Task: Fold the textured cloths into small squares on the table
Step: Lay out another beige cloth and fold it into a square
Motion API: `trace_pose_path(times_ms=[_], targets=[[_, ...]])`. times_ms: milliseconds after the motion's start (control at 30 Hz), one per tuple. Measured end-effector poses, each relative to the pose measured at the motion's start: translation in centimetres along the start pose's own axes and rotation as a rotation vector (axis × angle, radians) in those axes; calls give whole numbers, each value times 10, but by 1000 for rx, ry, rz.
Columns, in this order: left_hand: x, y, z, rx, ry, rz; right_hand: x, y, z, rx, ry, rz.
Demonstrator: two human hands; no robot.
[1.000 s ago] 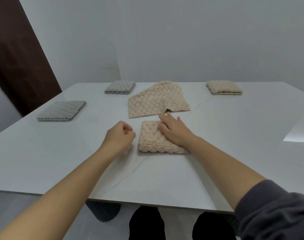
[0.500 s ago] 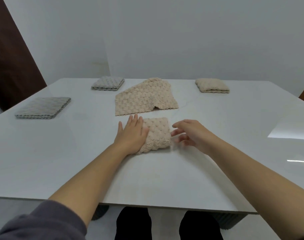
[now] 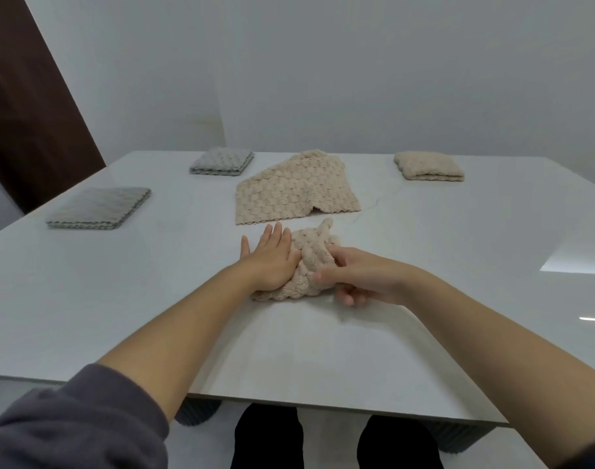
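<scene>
Head cam: the left hand [image 3: 272, 258] lies flat with straight fingers, pressing down the left side of the beige cloth [image 3: 311, 255]. The right hand [image 3: 360, 275] has its fingers curled round the cloth's right edge, which is bunched up off the table [image 3: 289, 350]. The cloth sits mid-table, with a wide stretch of tabletop between it and the near edge. Just behind it lies a spread-out beige cloth [image 3: 292, 194]. A folded beige square [image 3: 428, 165] sits far right, and two grey squares [image 3: 221, 160] [image 3: 99, 208] lie well apart on the left.
</scene>
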State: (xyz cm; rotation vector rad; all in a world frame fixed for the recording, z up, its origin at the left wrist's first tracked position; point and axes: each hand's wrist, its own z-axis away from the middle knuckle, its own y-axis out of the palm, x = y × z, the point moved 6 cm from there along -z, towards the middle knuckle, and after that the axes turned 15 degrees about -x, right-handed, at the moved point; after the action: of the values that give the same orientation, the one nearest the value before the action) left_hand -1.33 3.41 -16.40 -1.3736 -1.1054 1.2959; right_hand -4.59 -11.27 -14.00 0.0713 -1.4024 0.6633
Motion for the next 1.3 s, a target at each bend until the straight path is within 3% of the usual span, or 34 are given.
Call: trace_pose_path(times_ms=[100, 200, 433, 700, 767, 867, 967, 1067, 1300], targets=[[-1, 0, 1, -23, 11, -16, 1, 2, -1, 20, 5, -132], [-1, 1, 2, -49, 14, -13, -4, -1, 1, 21, 33, -45], [-2, 3, 4, -102, 9, -36, -12, -25, 6, -182, 158, 63], [-3, -2, 10, -200, 9, 28, -13, -39, 14, -386, 181, 216], [-3, -9, 14, -318, -9, 137, -8, -51, 11, -504, 124, 288], [-2, -25, 22, -456, -11, 241, 14, -52, 4, -701, -145, 505], [-4, -31, 23, -402, 28, 210, 30, -20, -14, -595, -317, 747], [-6, -23, 21, -296, 76, 112, 15, 7, -34, -417, -261, 980], [-1, 2, 24, -168, 50, 41, -15, 17, -38, -379, -173, 997]])
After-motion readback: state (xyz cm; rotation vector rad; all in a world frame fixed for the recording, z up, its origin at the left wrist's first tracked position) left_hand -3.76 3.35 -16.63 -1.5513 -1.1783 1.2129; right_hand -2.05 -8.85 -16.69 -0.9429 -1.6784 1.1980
